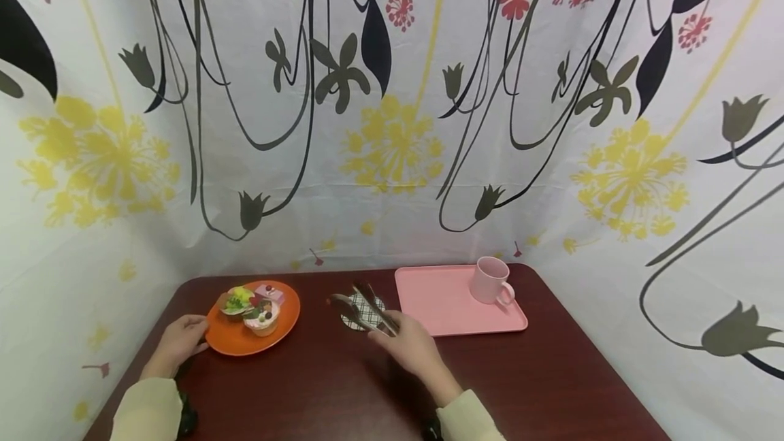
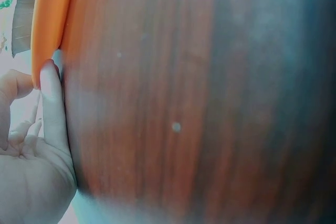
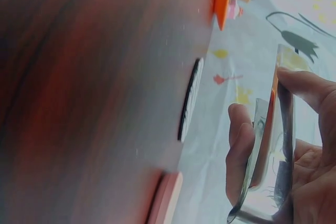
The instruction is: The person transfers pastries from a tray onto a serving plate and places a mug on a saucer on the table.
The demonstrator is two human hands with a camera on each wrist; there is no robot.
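Note:
My left hand (image 1: 177, 344) pinches the near-left rim of an orange plate (image 1: 282, 337), as the left wrist view also shows, with a fingertip (image 2: 48, 72) at the plate's edge. Several small cakes sit on that plate, among them a cupcake (image 1: 263, 322) with a pale top and a pink cake piece (image 1: 269, 293). In my right hand (image 1: 413, 349) are metal tongs (image 3: 286, 129), gripped between thumb and fingers above the table. Their two arms stand apart, and nothing shows between the tips. Behind the tongs lies a round patterned coaster (image 1: 352, 322), partly covered from the head view.
A pink tray (image 1: 435, 298) lies at the back right of the dark wooden table (image 1: 294, 393). On its right part stands a pink mug (image 1: 490, 280), handle toward the right front. A white floral curtain (image 1: 392, 155) hangs along the back and sides.

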